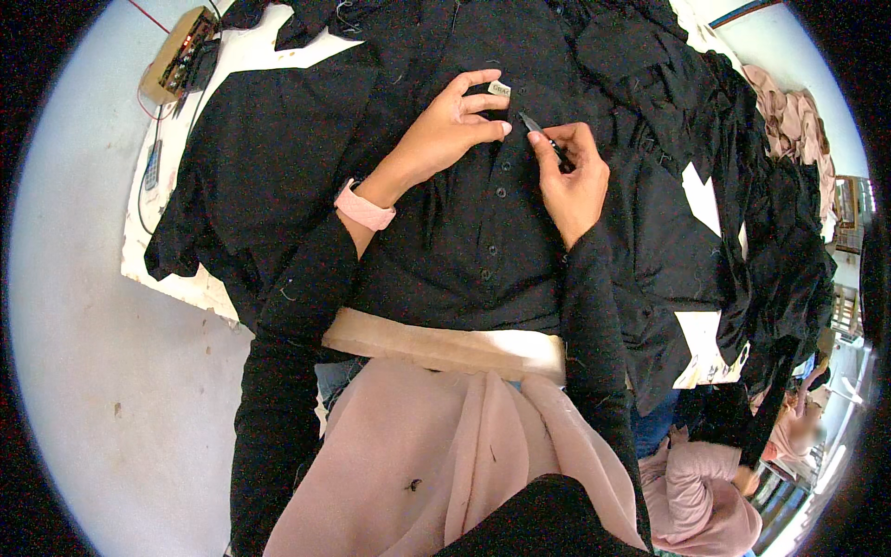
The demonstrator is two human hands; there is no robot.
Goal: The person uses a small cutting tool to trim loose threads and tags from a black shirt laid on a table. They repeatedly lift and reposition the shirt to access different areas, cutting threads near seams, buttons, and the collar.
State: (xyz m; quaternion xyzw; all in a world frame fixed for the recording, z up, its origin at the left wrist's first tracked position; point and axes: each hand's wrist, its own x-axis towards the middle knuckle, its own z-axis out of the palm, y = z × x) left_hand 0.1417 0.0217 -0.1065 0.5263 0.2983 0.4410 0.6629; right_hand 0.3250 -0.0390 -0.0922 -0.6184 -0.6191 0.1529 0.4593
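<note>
A black buttoned garment (445, 269) lies spread on the table in front of me, with several dark round buttons down its placket. My left hand (450, 135) rests on its upper part, fingers apart and palm down. A small white label (499, 88) with print shows at those fingertips. Just to the right, my right hand (573, 176) is closed around thread snips (529, 123). Their pointed metal blades aim up and left at the placket, a short gap from my left thumb. Part of the snips is hidden in my right fingers.
More black garments (640, 213) are heaped across the white table (705, 348), hanging over its right side. A brown electrical box (181, 56) with wires sits at the far left corner. Pinkish cloth (789, 111) is piled far right. Another person's pink sleeve (705, 492) appears at the lower right.
</note>
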